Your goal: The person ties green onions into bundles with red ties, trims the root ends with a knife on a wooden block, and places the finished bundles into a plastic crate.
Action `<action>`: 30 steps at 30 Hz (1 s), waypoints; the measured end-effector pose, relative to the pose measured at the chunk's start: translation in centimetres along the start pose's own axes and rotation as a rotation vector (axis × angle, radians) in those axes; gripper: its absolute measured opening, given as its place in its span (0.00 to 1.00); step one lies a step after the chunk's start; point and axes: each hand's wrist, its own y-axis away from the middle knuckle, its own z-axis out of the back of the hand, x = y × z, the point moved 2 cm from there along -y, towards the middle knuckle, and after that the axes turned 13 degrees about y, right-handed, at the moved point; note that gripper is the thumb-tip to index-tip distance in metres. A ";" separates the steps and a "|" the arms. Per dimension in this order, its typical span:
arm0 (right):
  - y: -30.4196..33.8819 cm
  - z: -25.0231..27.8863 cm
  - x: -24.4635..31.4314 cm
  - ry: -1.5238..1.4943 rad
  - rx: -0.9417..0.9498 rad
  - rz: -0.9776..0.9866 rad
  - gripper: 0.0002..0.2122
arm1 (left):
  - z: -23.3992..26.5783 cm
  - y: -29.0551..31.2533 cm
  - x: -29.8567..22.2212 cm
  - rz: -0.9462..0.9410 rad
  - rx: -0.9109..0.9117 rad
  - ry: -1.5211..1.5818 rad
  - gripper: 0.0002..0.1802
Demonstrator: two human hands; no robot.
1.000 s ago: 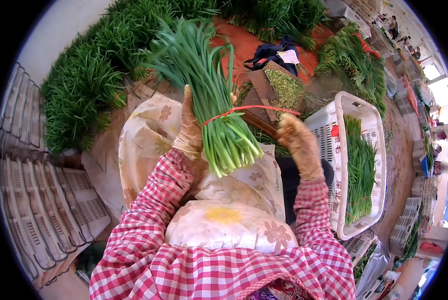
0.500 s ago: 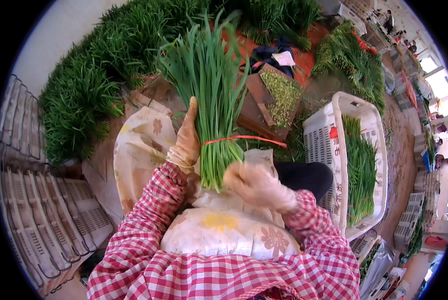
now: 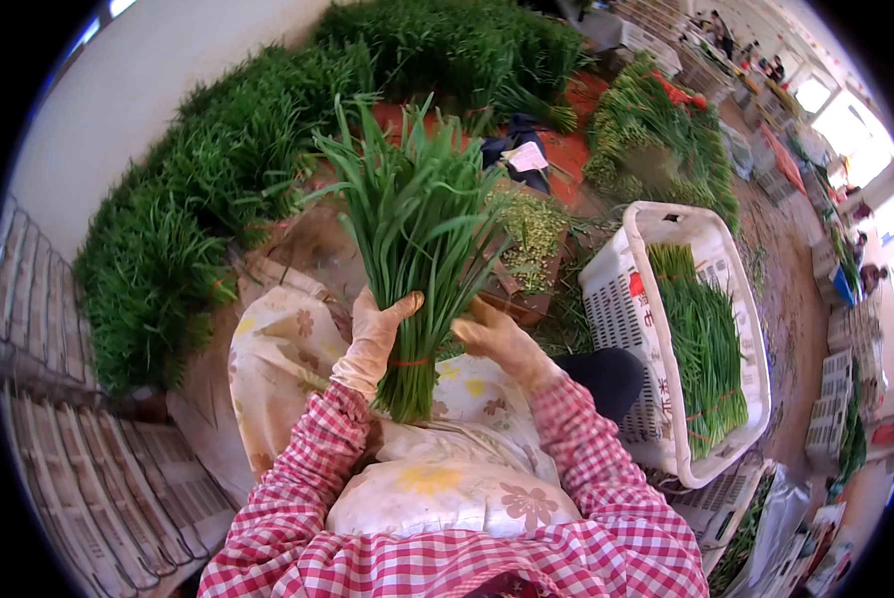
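Observation:
A thick bunch of garlic chives (image 3: pixel 407 249) stands upright over my lap, leaves up and cut stalks down. My left hand (image 3: pixel 372 339) is closed around it from the left, thumb across the front. Below that grip, a thin red band (image 3: pixel 410 363) circles the stalks. My right hand (image 3: pixel 512 349) is at the bunch's right side, its thumb and fingers apart by the outer leaves. Some of its fingertips are hard to make out among the leaves. Both hands wear pale, stained gloves.
At my right stands a white plastic crate (image 3: pixel 756 349) with banded green bunches (image 3: pixel 701 349) inside. Piled chives (image 3: pixel 158 269) curve along the left and far side. A board with chopped trimmings (image 3: pixel 532 239) lies ahead. Stacked crates (image 3: pixel 118 468) stand at left.
My right hand has moved up from the stalk ends to the bunch's right side. The band's loose end, which stuck out to the right, no longer shows. The bunch sits lower in view.

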 end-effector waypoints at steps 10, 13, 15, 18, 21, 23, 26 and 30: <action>-0.3 0.1 8.4 -0.400 -0.253 0.154 0.18 | -4.1 -2.5 -12.9 -0.001 0.289 -0.255 0.22; 0.8 4.7 4.7 -0.362 -0.233 0.081 0.16 | -3.8 -2.1 -17.8 -0.023 0.332 -0.436 0.23; 2.1 8.1 4.2 -0.333 -0.492 0.223 0.13 | -3.9 -0.9 -20.8 -0.058 0.352 -0.569 0.24; 4.7 10.7 8.2 -0.181 -0.705 0.518 0.08 | -3.9 1.2 -23.6 -0.055 0.342 -0.680 0.26; 6.1 7.2 13.0 0.263 -0.727 0.606 0.08 | -3.8 4.1 -24.8 -0.039 0.320 -0.799 0.27; 5.7 3.1 14.7 0.353 -0.526 0.563 0.16 | -2.8 5.7 -24.4 0.004 0.269 -0.808 0.29; 4.3 -0.1 14.2 0.698 -0.369 0.527 0.26 | -1.9 7.7 -22.5 0.018 0.226 -0.835 0.31; 3.5 -2.9 11.3 0.581 -0.092 0.516 0.16 | 1.7 10.6 -19.2 -0.156 0.154 -1.027 0.27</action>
